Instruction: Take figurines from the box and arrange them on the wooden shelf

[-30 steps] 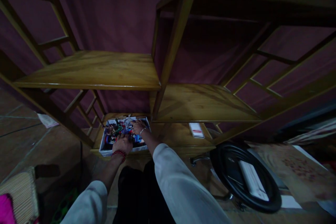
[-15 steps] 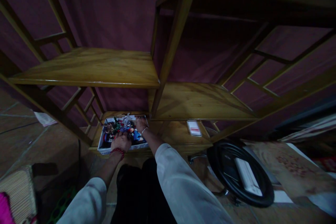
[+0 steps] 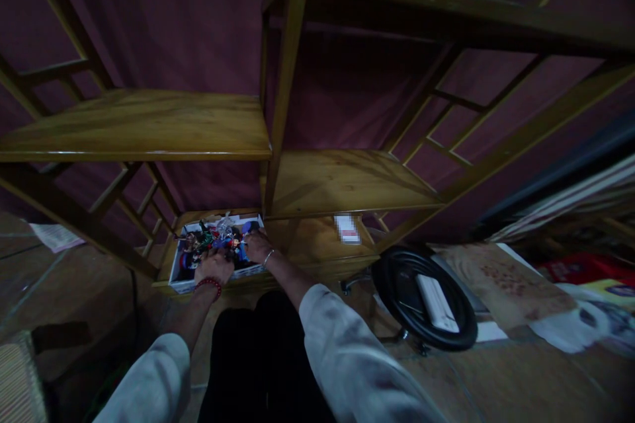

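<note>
A white shallow box full of small colourful figurines sits on the lowest board of a wooden shelf unit. My left hand, with a red bead bracelet at the wrist, lies over the near side of the box among the figurines. My right hand, wearing a thin metal bangle, rests at the box's right end, fingers curled on the figurines there. The dim light hides what exactly each hand grips.
A small white and red card lies on the bottom board to the right. A black round ring-shaped object with a white piece on it stands on the floor at the right, next to papers. The upper shelves are bare.
The view has swung to the right, so the box and hands sit further left in the picture. My right hand drew back from the far side of the box toward its near right end.
</note>
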A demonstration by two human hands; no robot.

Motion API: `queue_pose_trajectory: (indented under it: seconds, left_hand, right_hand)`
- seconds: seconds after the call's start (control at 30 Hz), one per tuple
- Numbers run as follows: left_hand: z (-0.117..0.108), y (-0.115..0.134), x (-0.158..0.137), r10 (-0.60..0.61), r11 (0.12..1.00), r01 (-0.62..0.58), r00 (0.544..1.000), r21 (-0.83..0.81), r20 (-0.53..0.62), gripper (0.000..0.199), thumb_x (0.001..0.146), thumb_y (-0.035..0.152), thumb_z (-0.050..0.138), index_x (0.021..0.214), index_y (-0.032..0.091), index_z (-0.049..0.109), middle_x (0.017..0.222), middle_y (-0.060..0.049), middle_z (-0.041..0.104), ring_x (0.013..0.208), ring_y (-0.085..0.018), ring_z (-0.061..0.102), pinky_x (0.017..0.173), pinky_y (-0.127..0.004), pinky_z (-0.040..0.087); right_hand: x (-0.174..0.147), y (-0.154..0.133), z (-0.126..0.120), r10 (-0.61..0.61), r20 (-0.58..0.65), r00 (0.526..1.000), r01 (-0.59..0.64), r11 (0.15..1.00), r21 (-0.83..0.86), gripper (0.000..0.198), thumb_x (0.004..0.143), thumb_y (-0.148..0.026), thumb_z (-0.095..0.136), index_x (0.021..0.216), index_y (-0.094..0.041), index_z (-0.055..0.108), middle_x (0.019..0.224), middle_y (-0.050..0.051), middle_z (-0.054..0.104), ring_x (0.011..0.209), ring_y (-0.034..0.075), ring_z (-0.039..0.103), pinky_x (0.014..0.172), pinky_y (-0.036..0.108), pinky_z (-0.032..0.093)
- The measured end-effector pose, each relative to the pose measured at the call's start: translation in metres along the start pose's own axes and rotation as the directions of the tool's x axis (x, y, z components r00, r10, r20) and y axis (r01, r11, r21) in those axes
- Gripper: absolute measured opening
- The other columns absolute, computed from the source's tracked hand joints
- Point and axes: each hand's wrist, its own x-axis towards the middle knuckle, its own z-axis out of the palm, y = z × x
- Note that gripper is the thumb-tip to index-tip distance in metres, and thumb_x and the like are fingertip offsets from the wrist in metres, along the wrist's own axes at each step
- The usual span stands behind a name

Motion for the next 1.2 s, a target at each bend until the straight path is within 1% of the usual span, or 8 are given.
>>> queue_pose_trajectory:
  seconds: [0.13, 0.27, 0.5, 0.57, 0.73, 0.97, 1.07, 1.2]
  left_hand:
    - [-0.003, 0.001, -0.001, -0.044, 0.999, 0.044, 0.996, 0.004, 0.077, 0.037, 0.076, 0.03, 0.038, 0.106, 0.019, 0.058, 0.113, -0.014, 0.057, 0.108, -0.03, 0.051, 0.082, -0.041, 0.042]
    - [-0.003, 0.0, 0.002, -0.047, 0.999, 0.047, 0.994, 0.01, 0.102, 0.04, 0.075, 0.033, 0.04, 0.109, 0.02, 0.056, 0.116, -0.014, 0.056, 0.11, -0.03, 0.05, 0.083, -0.041, 0.041]
    - [-0.001, -0.003, 0.009, -0.084, 0.996, 0.077, 0.974, 0.042, 0.211, 0.05, 0.076, 0.04, 0.039, 0.117, 0.015, 0.047, 0.111, -0.019, 0.058, 0.1, -0.033, 0.057, 0.08, -0.042, 0.043]
    - [0.001, -0.005, 0.012, -0.046, 0.999, 0.043, 0.977, 0.022, 0.21, 0.05, 0.075, 0.038, 0.041, 0.119, 0.015, 0.046, 0.112, -0.019, 0.058, 0.101, -0.032, 0.056, 0.081, -0.04, 0.043]
    - [0.007, -0.014, 0.02, 0.047, 0.997, -0.035, 0.981, -0.068, 0.19, 0.047, 0.072, 0.023, 0.045, 0.119, 0.021, 0.049, 0.112, -0.012, 0.06, 0.103, -0.023, 0.056, 0.083, -0.031, 0.043]
    - [0.012, -0.023, 0.021, 0.063, 0.994, -0.052, 0.99, -0.095, 0.123, 0.038, 0.078, 0.021, 0.042, 0.113, 0.022, 0.056, 0.11, -0.008, 0.062, 0.101, -0.02, 0.057, 0.085, -0.029, 0.042]
    - [0.011, -0.025, 0.021, 0.077, 0.984, -0.057, 0.99, -0.167, 0.116, 0.033, 0.079, 0.018, 0.043, 0.108, 0.022, 0.059, 0.11, -0.003, 0.063, 0.101, -0.016, 0.057, 0.086, -0.025, 0.042]
    - [0.01, -0.029, 0.023, 0.067, 0.953, -0.021, 0.987, -0.302, 0.143, 0.032, 0.078, 0.014, 0.045, 0.104, 0.022, 0.062, 0.104, 0.0, 0.065, 0.094, -0.013, 0.059, 0.082, -0.021, 0.045]
  right_hand:
    - [-0.015, 0.001, 0.002, -0.068, -0.004, 0.998, 0.068, 0.998, 0.002, 0.017, 0.075, -0.019, 0.052, 0.084, -0.011, 0.065, 0.093, 0.012, 0.065, 0.093, 0.02, 0.055, 0.087, 0.031, 0.033]
    - [-0.025, 0.001, 0.004, -0.057, -0.023, 0.998, 0.057, 0.998, 0.025, 0.017, 0.076, -0.02, 0.053, 0.086, -0.012, 0.064, 0.097, 0.011, 0.063, 0.097, 0.019, 0.053, 0.091, 0.031, 0.031]
    - [-0.035, -0.001, 0.004, -0.02, -0.151, 0.988, 0.032, 0.996, 0.077, 0.018, 0.079, -0.017, 0.046, 0.079, -0.017, 0.064, 0.094, 0.005, 0.063, 0.096, 0.016, 0.051, 0.09, 0.025, 0.033]
    - [-0.035, -0.002, 0.003, -0.022, -0.155, 0.988, 0.033, 0.997, 0.072, 0.018, 0.079, -0.018, 0.046, 0.078, -0.016, 0.064, 0.092, 0.005, 0.063, 0.095, 0.016, 0.051, 0.089, 0.025, 0.033]
    - [-0.035, -0.004, 0.002, 0.001, -0.124, 0.992, 0.01, 0.996, 0.085, 0.019, 0.079, -0.018, 0.045, 0.08, -0.017, 0.064, 0.094, 0.006, 0.063, 0.1, 0.017, 0.048, 0.087, 0.026, 0.035]
    - [-0.034, -0.004, 0.003, 0.002, -0.143, 0.99, 0.008, 0.997, 0.073, 0.019, 0.077, -0.017, 0.046, 0.08, -0.017, 0.064, 0.093, 0.006, 0.063, 0.1, 0.017, 0.048, 0.089, 0.026, 0.034]
    - [-0.033, -0.003, 0.004, -0.006, -0.133, 0.991, 0.015, 0.998, 0.063, 0.017, 0.076, -0.016, 0.047, 0.079, -0.017, 0.064, 0.093, 0.006, 0.063, 0.1, 0.018, 0.048, 0.09, 0.025, 0.033]
    - [-0.033, -0.003, 0.004, -0.004, -0.113, 0.994, 0.01, 0.998, 0.06, 0.017, 0.076, -0.017, 0.047, 0.079, -0.018, 0.063, 0.095, 0.006, 0.063, 0.101, 0.018, 0.048, 0.089, 0.026, 0.034]
